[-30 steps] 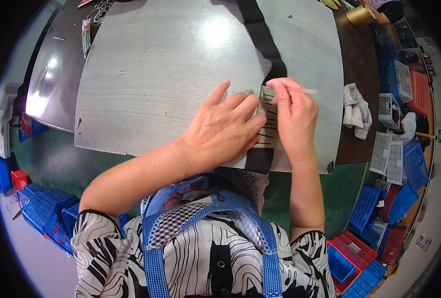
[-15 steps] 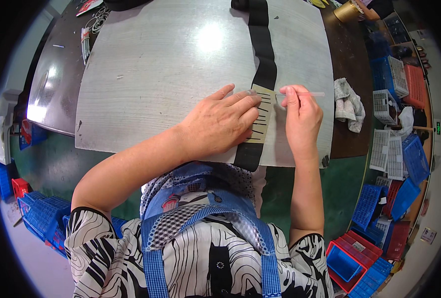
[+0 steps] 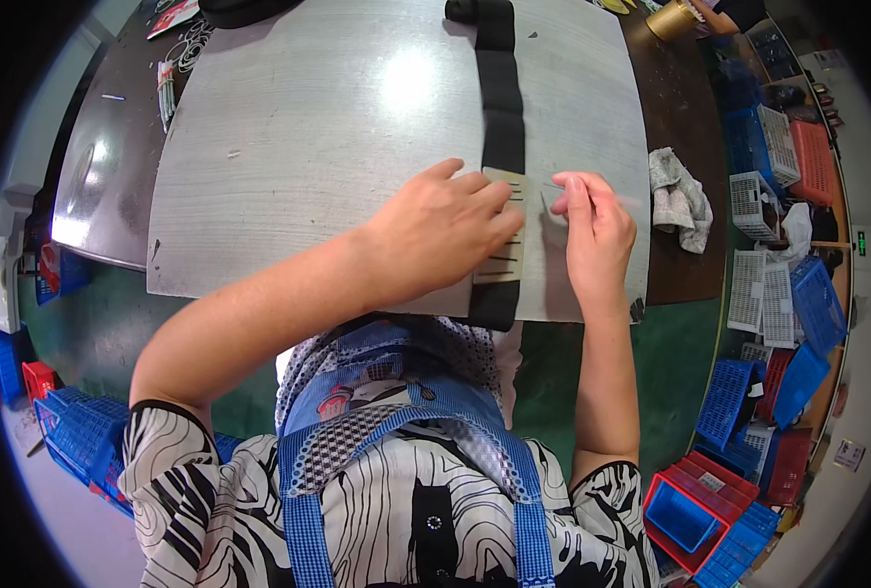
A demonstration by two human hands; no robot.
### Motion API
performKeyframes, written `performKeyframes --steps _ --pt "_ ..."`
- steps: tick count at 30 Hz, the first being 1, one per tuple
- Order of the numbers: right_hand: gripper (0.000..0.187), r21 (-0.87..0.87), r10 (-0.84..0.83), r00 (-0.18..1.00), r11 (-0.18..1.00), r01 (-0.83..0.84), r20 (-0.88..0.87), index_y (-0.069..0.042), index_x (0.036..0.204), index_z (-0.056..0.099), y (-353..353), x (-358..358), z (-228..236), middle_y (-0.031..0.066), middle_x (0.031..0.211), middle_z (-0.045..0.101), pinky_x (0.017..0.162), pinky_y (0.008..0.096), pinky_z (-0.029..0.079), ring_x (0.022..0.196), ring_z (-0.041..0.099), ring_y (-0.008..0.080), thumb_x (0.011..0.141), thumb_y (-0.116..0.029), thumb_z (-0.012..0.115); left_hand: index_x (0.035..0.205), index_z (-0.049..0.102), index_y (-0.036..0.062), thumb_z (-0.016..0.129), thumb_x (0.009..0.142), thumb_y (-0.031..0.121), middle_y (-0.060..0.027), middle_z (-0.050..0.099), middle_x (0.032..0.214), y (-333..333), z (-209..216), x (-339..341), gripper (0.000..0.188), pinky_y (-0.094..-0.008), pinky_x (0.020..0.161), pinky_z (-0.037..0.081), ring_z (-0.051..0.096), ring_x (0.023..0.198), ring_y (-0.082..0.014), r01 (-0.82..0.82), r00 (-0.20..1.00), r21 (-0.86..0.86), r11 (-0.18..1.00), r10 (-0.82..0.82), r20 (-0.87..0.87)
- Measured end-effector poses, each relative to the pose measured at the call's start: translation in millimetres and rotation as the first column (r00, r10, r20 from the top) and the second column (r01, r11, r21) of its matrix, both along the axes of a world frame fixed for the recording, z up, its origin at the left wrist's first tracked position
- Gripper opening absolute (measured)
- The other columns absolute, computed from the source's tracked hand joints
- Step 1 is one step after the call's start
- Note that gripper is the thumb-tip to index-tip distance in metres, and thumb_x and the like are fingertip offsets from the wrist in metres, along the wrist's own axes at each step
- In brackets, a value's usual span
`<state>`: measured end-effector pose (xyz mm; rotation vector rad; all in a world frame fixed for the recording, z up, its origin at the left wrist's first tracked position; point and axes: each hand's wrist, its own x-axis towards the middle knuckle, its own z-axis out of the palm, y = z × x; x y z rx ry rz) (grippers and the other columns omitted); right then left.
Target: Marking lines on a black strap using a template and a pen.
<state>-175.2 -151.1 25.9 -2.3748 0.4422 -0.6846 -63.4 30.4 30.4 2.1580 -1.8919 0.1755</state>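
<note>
A black elastic-like strap [image 3: 501, 88] runs lengthwise down the grey board, with a beige slotted template [image 3: 502, 265] lying over its near part. My left hand [image 3: 440, 230] bends over the template's left side, fingertips on it and the little finger sticking out; the thumb is hidden beneath. Just right of the template, my right hand [image 3: 597, 235] pinches a thin clear pen-like stick [image 3: 625, 201], blurred by motion. Its thin tip is apart from the template, above the board.
The pale board [image 3: 308, 147] lies on a dark table [image 3: 690, 108]. A crumpled grey cloth [image 3: 680, 201] rests at right, and a cord bundle [image 3: 168, 93] at far left. Plastic crates [image 3: 729, 402] stack beyond the right edge. Another person's hand [image 3: 715, 18] touches a gold spool [image 3: 669, 20].
The strap and template have shifted left and lie straighter. My left fingers, flatter on the template before, are now more bent. The stick's tip has come away from the template's edge.
</note>
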Motion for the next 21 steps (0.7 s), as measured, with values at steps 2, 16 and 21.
performKeyframes --steps 2,16,21 --pt "0.022 0.125 -0.013 1.0 0.992 0.015 -0.019 -0.004 0.1 0.071 14 -12 1 0.0095 0.071 0.067 0.064 0.0346 0.05 0.064 0.064 0.0225 0.106 -0.016 0.053 0.108 0.065 0.0105 0.057 0.094 0.016 -0.0084 0.064 0.104 -8 27 6 0.016 -0.0416 0.09 0.057 0.068 0.101 -0.0263 0.147 0.988 0.246 0.958 -0.131 -0.082" --pt "0.034 -0.185 0.258 0.963 0.953 -0.24 0.074 -0.007 0.111 0.067 63 -47 -18 0.0084 0.109 0.072 0.075 0.0391 0.052 0.085 0.064 0.0293 0.079 -0.003 0.079 0.109 0.06 0.0077 0.071 0.089 0.007 -0.0025 0.061 0.08 1 18 65 0.022 -0.034 0.063 0.048 0.065 0.075 -0.018 -0.126 0.808 0.0 0.992 0.103 -0.579" --pt "0.041 -0.253 0.228 0.969 0.936 -0.246 -0.099 -0.01 0.113 0.069 62 -52 -12 0.0002 0.118 0.07 0.08 0.0368 0.048 0.092 0.059 0.0246 0.074 -0.006 0.082 0.121 0.066 0.0107 0.065 0.098 0.003 0.002 0.051 0.076 5 -1 54 0.025 -0.0232 0.062 0.048 0.055 0.066 -0.0033 -0.329 0.467 -0.118 0.937 0.053 -0.882"
